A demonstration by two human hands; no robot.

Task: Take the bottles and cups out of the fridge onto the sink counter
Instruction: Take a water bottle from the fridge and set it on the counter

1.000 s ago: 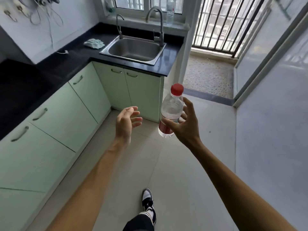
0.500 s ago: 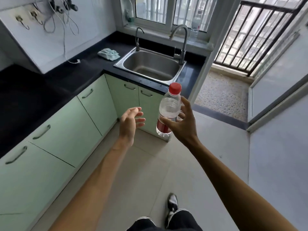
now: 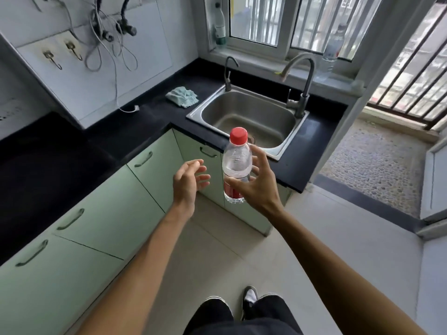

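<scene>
Black counter [image 3: 135,131], bare steel sink [image 3: 246,117]; right hand [image 3: 256,182] fingers round clear red-capped bottle [image 3: 236,165], left hand [image 3: 187,181] loosely spread.

small kitchen corner in daylight

a black l-shaped countertop [image 3: 135,126] sits on pale green cabinets [image 3: 116,213] with curved handles; a steel sink [image 3: 249,117] is set in it, with a tall faucet [image 3: 303,90] and a smaller tap [image 3: 228,71]. a light blue cloth [image 3: 182,96] lies on the counter just left of the sink. cables [image 3: 104,44] and hooks [image 3: 50,59] hang on the white wall. a window [image 3: 256,20] stands behind the sink, and barred railings [image 3: 411,76] edge a pebbled balcony floor [image 3: 377,163]. pale floor tiles [image 3: 326,238] cover the room.
</scene>
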